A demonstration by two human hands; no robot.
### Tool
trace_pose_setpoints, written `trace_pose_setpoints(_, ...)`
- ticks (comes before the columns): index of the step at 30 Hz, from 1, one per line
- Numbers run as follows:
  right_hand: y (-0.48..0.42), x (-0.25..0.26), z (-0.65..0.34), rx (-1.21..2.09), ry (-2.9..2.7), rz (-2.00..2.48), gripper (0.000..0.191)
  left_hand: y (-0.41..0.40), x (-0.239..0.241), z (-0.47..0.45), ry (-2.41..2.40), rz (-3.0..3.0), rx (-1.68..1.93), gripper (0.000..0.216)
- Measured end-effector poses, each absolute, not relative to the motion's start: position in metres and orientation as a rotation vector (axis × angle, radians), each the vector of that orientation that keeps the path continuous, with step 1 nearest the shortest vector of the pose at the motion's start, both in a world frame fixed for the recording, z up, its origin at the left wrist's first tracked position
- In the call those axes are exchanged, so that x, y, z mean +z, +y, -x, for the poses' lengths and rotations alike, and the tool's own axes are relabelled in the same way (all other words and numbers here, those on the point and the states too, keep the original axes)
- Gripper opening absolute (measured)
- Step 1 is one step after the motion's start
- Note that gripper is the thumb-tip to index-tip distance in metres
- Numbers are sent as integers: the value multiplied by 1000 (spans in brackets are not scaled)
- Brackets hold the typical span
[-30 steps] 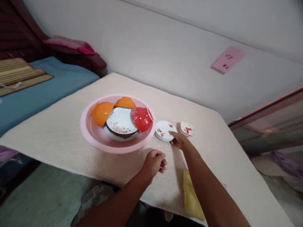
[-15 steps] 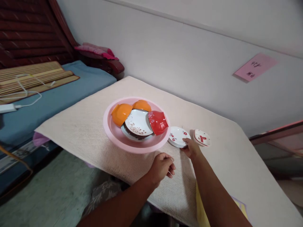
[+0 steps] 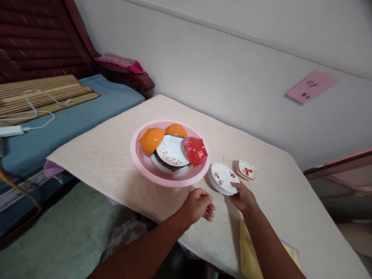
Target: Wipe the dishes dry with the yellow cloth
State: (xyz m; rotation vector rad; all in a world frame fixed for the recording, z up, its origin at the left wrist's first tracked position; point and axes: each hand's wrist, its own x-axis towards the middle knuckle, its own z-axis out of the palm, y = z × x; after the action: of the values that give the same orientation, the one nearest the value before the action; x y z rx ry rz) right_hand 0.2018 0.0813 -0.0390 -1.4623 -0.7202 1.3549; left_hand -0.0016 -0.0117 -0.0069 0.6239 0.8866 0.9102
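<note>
My right hand (image 3: 243,198) grips a stack of small white plates (image 3: 224,175) with red flowers, thumb on top and fingers below. The stack is tilted, its near right side raised off the table. My left hand (image 3: 199,204) hovers just left of the plates, fingers loosely curled and apart, with nothing visible in it. A pink basin (image 3: 136,155) stands beyond it, holding two orange bowls (image 3: 151,140), a red bowl (image 3: 196,150) and a pile of larger plates with a brown floral pattern (image 3: 172,149).
Small squarish white dishes with a red pattern (image 3: 247,169) lie stacked right of the plates. A yellow cloth (image 3: 247,252) lies under my right forearm on the cream-covered table (image 3: 95,155). A wall rises behind; a blue-covered bench (image 3: 116,93) stands to the left.
My right hand has lifted and tilted the stack of small plates, drawing it slightly toward me and away from the basin. My left hand has barely moved.
</note>
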Motion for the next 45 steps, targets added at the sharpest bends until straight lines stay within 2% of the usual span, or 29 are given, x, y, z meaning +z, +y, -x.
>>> trace_pose_setpoints(7,34,26,-187,1408,-782,1358,49,-27,14,17,826,-680,892,34)
trace_pose_setpoints(14,7,86,-109,1618,-818,1200,52,-50,61,69,852,-593,1000,52)
trace_pose_setpoints(19,4,85,-44,1804,-767,1080,54,-56,74,114,930,-594,1140,51)
trace_pose_setpoints(24,10,78,-7,1882,-777,1028,54,-41,73,138,1128,-640,1131,46)
trace_pose_setpoints(31,26,82,1,1972,-752,1115,49,-15,70,144,1249,-639,1181,26)
trace_pose_setpoints(45,47,72,0,1979,-846,1156,28,15,68,143,1478,-640,1173,23)
